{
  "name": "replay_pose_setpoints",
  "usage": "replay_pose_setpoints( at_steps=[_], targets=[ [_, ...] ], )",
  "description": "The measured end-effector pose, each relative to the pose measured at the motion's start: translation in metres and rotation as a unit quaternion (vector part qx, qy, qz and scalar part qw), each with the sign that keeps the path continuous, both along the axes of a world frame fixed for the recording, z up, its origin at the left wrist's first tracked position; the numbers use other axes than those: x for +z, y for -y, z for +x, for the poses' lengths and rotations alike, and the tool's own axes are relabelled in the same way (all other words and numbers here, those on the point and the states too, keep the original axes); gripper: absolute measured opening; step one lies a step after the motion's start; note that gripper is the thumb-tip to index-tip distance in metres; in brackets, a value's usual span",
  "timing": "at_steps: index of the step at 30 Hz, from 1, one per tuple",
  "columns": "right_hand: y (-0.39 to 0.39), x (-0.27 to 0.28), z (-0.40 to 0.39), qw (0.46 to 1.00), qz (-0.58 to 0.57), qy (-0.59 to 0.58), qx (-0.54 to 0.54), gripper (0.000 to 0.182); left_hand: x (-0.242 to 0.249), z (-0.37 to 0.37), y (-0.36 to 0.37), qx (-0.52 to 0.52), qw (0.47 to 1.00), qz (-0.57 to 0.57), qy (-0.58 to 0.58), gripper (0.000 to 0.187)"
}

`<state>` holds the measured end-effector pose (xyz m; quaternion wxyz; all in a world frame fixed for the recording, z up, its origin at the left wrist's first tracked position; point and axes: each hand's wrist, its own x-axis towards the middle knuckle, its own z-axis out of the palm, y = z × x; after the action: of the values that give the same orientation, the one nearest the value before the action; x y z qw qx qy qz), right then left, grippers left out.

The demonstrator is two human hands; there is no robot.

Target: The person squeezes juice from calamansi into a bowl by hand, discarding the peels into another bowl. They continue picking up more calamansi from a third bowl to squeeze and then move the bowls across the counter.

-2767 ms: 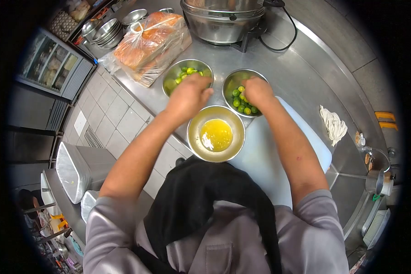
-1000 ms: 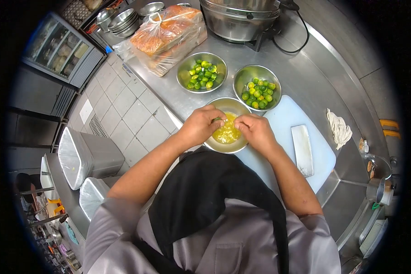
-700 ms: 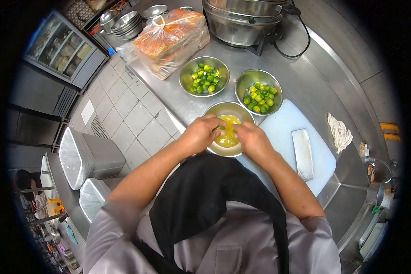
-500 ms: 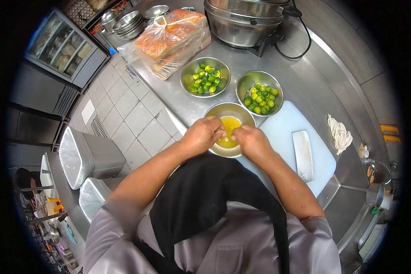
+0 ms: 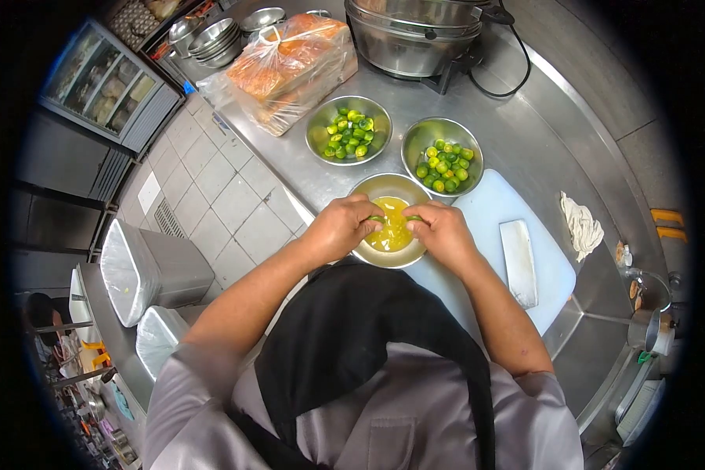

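Observation:
My left hand (image 5: pixel 343 228) pinches a small green citrus piece (image 5: pixel 377 219) over the left side of a steel bowl (image 5: pixel 389 185). At the bowl's right side, my right hand (image 5: pixel 440 233) pinches another green citrus piece (image 5: pixel 413 218). Yellow juice (image 5: pixel 390 235) lies in the bowl between them. Behind it to the left, a second bowl (image 5: pixel 315 138) holds several green citrus pieces (image 5: pixel 349 133). A third bowl (image 5: pixel 412 139), behind to the right, holds several small green-yellow citrus fruits (image 5: pixel 446 166).
A cleaver (image 5: pixel 518 263) lies on a white cutting board (image 5: pixel 556 270), with a crumpled cloth (image 5: pixel 581 225) to its right. Bagged bread (image 5: pixel 290 69) and a large steel pot (image 5: pixel 411 39) stand at the back. Lined bins (image 5: pixel 125 270) are on the left.
My hands have moved slightly apart, and the green piece in each now shows more clearly. The whole view has shifted a little.

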<state>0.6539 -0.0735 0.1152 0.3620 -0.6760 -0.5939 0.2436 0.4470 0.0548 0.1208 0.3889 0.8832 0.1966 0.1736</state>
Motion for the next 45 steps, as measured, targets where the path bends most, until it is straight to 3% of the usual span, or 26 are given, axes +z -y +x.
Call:
replay_pose_setpoints(
  at_steps=[4,6,9,17,20,23,25,26,28,30,32,33,35,39,41,42,43,44,45],
  targets=[
    [-0.003,-0.011,-0.004,0.999,0.001,0.036,0.012,0.017,-0.003,0.004,-0.001,0.0,0.999,0.047,0.011,0.018],
    [-0.005,-0.016,-0.008,0.985,0.081,0.149,0.018,0.012,-0.005,0.007,-0.002,-0.002,0.997,0.074,0.014,0.019],
    [-0.007,-0.011,-0.013,0.985,0.012,0.165,0.057,0.016,-0.01,0.01,-0.003,-0.008,0.992,0.122,0.019,0.02],
    [-0.012,-0.027,-0.012,0.982,0.035,0.163,0.091,0.011,-0.028,0.011,0.008,-0.011,0.989,0.147,-0.013,0.014],
    [-0.03,-0.018,-0.013,0.986,0.07,0.131,0.069,0.01,-0.025,0.01,0.0,0.011,0.986,0.158,-0.058,0.011],
    [-0.08,0.028,-0.014,0.991,0.089,0.099,0.019,0.028,-0.005,0.015,-0.049,0.082,0.979,0.185,-0.014,0.019],
    [-0.117,0.03,-0.008,0.994,0.094,0.063,0.003,0.034,0.011,0.023,-0.094,0.132,0.976,0.175,-0.01,0.027],
    [-0.124,0.03,0.006,0.994,0.093,0.066,-0.002,0.034,0.019,0.026,-0.108,0.167,0.971,0.17,-0.028,0.03],
    [-0.132,0.031,0.038,0.969,0.148,0.192,-0.044,0.035,0.042,0.024,-0.113,0.194,0.965,0.175,-0.025,0.031],
    [-0.119,0.031,0.077,0.962,-0.04,0.264,-0.062,0.03,0.046,0.023,-0.111,0.228,0.957,0.179,-0.027,0.032],
    [-0.108,0.013,0.101,0.925,-0.161,0.337,-0.074,0.024,0.041,0.034,-0.097,0.168,0.974,0.148,0.03,0.034],
    [-0.104,-0.001,0.103,0.925,-0.163,0.335,-0.073,0.024,0.036,0.047,-0.089,0.129,0.979,0.155,0.027,0.032],
    [-0.095,-0.024,0.104,0.883,-0.148,0.444,-0.031,0.024,0.024,0.081,-0.074,0.046,0.979,0.186,0.07,0.028],
    [-0.086,-0.031,0.107,0.9,-0.088,0.427,-0.028,0.02,0.006,0.146,-0.058,-0.012,0.992,0.124,-0.021,0.026],
    [-0.073,-0.019,0.112,0.947,-0.014,0.302,-0.108,0.024,-0.008,0.168,-0.06,-0.039,0.991,0.113,-0.054,0.026],
    [-0.066,-0.013,0.116,0.947,-0.015,0.301,-0.113,0.024,-0.013,0.176,-0.059,-0.061,0.985,0.141,-0.084,0.026],
    [-0.057,-0.009,0.122,0.985,-0.003,0.067,-0.161,0.027,-0.019,0.183,-0.059,-0.084,0.976,0.169,-0.112,0.026],
    [-0.046,-0.009,0.13,0.965,0.01,-0.17,-0.201,0.03,-0.024,0.19,-0.058,-0.089,0.975,0.17,-0.113,0.026],
    [-0.034,-0.017,0.137,0.93,0.017,-0.333,-0.155,0.033,-0.029,0.196,-0.057,-0.106,0.962,0.193,-0.164,0.028]
  ],
)
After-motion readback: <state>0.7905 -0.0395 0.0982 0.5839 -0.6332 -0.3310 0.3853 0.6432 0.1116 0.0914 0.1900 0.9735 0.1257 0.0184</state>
